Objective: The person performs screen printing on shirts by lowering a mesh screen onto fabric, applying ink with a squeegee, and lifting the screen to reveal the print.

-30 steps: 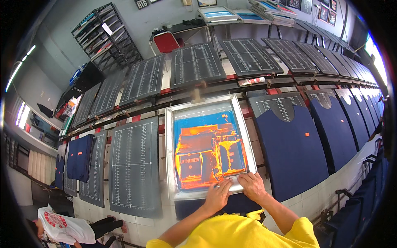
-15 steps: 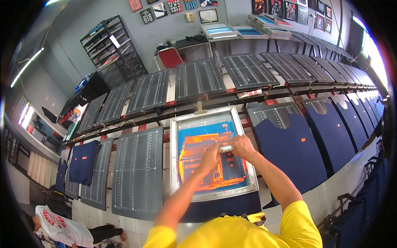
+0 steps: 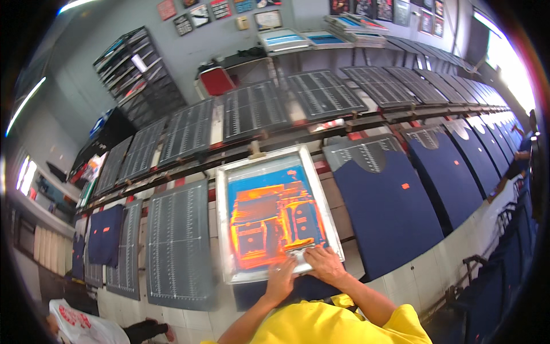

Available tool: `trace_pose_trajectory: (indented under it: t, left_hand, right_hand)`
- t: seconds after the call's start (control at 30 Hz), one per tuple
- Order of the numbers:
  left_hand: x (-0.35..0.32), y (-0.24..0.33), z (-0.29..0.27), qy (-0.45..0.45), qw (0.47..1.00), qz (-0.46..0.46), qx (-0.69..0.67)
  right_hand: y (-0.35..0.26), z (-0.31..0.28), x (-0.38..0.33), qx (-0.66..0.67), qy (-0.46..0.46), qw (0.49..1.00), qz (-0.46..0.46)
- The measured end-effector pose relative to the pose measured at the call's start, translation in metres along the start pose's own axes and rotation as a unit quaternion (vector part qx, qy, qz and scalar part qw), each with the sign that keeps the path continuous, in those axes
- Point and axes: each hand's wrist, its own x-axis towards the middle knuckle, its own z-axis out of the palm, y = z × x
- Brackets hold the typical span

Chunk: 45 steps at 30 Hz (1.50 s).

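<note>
A silk-screen frame (image 3: 222, 229) with a pale metal rim lies in front of me, its blue mesh smeared with orange ink (image 3: 260, 194). At its near side my left hand (image 3: 281, 280) and my right hand (image 3: 324, 264) are closed side by side on a squeegee (image 3: 300, 250). Only part of the squeegee's grey bar shows between and above my fingers; its blade is hidden. Dark navy cloth (image 3: 250, 294) sticks out beneath the frame's near edge.
Grey ruled boards (image 3: 179, 243) stand in rows left and behind. Navy shirts (image 3: 389, 206) with small orange prints cover boards to the right. A folded navy shirt (image 3: 105, 235) lies at left. A person in a white shirt (image 3: 86, 325) is at lower left; others show partly at far right.
Both hands have drawn the squeegee toward me, from the middle of the mesh to the frame's near side. My view has shifted, so the scene sits further left.
</note>
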Motion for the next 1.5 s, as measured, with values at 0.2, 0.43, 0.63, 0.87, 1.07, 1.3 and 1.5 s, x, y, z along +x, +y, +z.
trace_pose_trajectory:
  t: [0.2,0.43,0.63,0.87,1.07,1.3,1.5]
  left_hand:
    - [-0.017,0.001,0.014,-0.003,1.000,-0.011,0.026]
    - [-0.008,-0.003,-0.018,0.046,0.994,-0.097,-0.013]
    - [-0.019,-0.092,-0.071,0.182,0.925,-0.324,0.075]
    - [-0.027,-0.120,-0.100,0.136,0.827,-0.509,-0.197]
    - [-0.082,-0.217,-0.060,0.198,0.854,-0.447,-0.179]
    - [-0.071,-0.213,-0.054,0.228,0.837,-0.458,-0.197]
    - [-0.056,-0.198,-0.058,0.277,0.827,-0.434,-0.223]
  right_hand:
    - [-0.004,-0.002,-0.014,0.043,-0.007,0.999,0.014]
    - [0.019,-0.007,-0.015,0.162,0.088,0.978,0.101]
    - [0.047,0.013,-0.014,0.265,0.188,0.911,0.255]
    - [0.056,0.027,-0.006,0.374,0.205,0.857,0.288]
    - [0.064,0.037,0.004,0.390,0.235,0.842,0.288]
    - [0.065,0.046,0.002,0.385,0.256,0.840,0.284]
    - [0.072,0.062,0.003,0.429,0.270,0.811,0.292]
